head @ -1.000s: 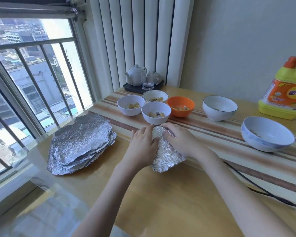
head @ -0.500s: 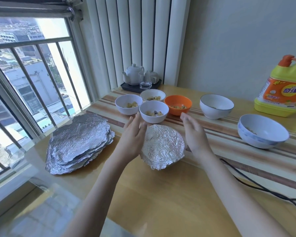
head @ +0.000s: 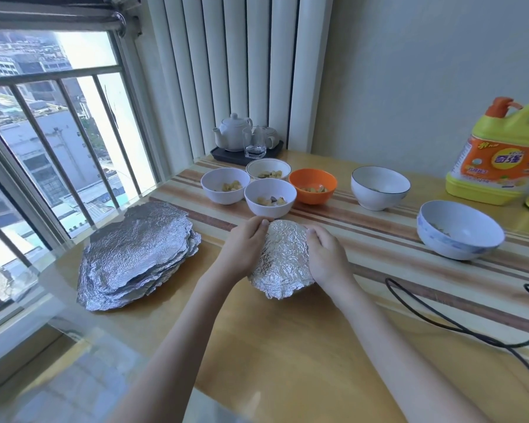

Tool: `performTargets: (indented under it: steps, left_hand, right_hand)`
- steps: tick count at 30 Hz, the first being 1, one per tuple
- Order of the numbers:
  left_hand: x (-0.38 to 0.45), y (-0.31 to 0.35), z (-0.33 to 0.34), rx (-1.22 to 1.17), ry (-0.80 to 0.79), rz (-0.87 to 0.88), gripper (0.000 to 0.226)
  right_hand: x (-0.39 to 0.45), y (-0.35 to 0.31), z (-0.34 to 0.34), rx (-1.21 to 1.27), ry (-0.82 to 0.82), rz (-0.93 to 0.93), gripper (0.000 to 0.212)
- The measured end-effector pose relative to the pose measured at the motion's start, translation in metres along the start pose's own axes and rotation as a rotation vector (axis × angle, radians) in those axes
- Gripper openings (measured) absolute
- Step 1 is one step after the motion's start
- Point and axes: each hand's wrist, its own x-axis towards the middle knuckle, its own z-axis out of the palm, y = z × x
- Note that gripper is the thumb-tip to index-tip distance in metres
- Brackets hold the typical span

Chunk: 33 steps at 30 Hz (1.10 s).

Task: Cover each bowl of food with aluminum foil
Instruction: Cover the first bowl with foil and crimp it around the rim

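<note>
While a stack of foil sheets (head: 136, 254) lies left on the tabletop (head: 287, 346) and a black cable (head: 458, 325) loops at the right, the left hand (head: 243, 248) and right hand (head: 326, 257) curl around a foil-covered bowl (head: 283, 261). Just behind it, three white bowls (head: 271, 200) and an orange bowl (head: 312, 186) hold food chunks; two larger bowls (head: 460, 228) stand apart to the right, near a detergent jug (head: 501, 154).
</note>
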Motion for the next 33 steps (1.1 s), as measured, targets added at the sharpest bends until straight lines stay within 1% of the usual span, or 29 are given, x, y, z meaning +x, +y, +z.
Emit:
performTargets:
  steps: [3,6,9,12,13,16,17,18,19,20,21,22,24,26,27,30,33]
  left_hand:
    - [0.0,0.001,0.001,0.067,0.013,0.005,0.037]
    - [-0.001,0.004,0.001,0.091,0.014,0.006,0.037]
    - [-0.004,0.004,0.002,0.069,0.036,-0.013,0.036]
    - [-0.015,0.005,0.004,-0.012,0.073,-0.049,0.036]
    - [-0.019,0.006,0.004,-0.047,0.077,-0.065,0.036]
    - [-0.024,0.006,-0.004,-0.1,0.055,-0.105,0.045]
    - [-0.024,0.005,-0.009,-0.102,0.059,-0.095,0.046]
    - [-0.024,0.006,-0.016,-0.11,0.073,-0.063,0.047]
    - [-0.021,0.006,-0.022,-0.138,0.091,-0.019,0.046]
    - [-0.017,0.008,-0.028,-0.176,0.097,0.024,0.042]
    - [-0.012,0.009,-0.03,-0.206,0.079,0.047,0.038]
    - [-0.006,0.01,-0.03,-0.212,0.039,0.055,0.034]
    - [0.005,0.008,-0.023,-0.153,-0.071,0.068,0.035]
    - [0.009,0.005,-0.014,-0.101,-0.147,0.069,0.035]
    - [0.008,0.004,-0.01,-0.097,-0.159,0.07,0.036]
    - [0.005,0.003,-0.006,-0.121,-0.142,0.071,0.048]
    - [0.004,0.005,-0.005,-0.115,-0.132,0.058,0.045]
  right_hand:
    - [0.003,-0.001,0.001,-0.064,-0.022,0.028,0.036]
    - [-0.001,-0.004,-0.001,-0.059,-0.022,0.026,0.039]
    - [-0.002,-0.007,-0.005,-0.002,-0.03,0.027,0.039]
    - [0.002,-0.01,-0.01,-0.011,-0.128,0.037,0.038]
    - [0.004,-0.012,-0.013,-0.021,-0.164,0.042,0.041]
    - [0.007,-0.021,-0.023,-0.061,-0.258,0.047,0.066]
    - [0.008,-0.023,-0.026,-0.07,-0.263,0.067,0.069]
    - [0.007,-0.025,-0.029,-0.064,-0.243,0.074,0.07]
    - [0.007,-0.026,-0.032,-0.051,-0.189,0.078,0.069]
    - [0.004,-0.028,-0.034,-0.037,-0.101,0.068,0.066]
    - [0.0,-0.029,-0.032,-0.034,-0.008,0.051,0.06]
    - [-0.004,-0.03,-0.029,-0.039,0.05,0.033,0.054]
    - [-0.013,-0.025,-0.015,-0.032,0.052,0.033,0.045]
    - [-0.02,-0.02,-0.003,-0.011,0.037,0.049,0.046]
    - [-0.021,-0.017,0.001,0.011,0.04,0.057,0.045]
    - [-0.023,-0.009,0.005,0.12,0.072,0.069,0.041]
    - [-0.026,-0.007,0.006,0.217,0.097,0.083,0.039]
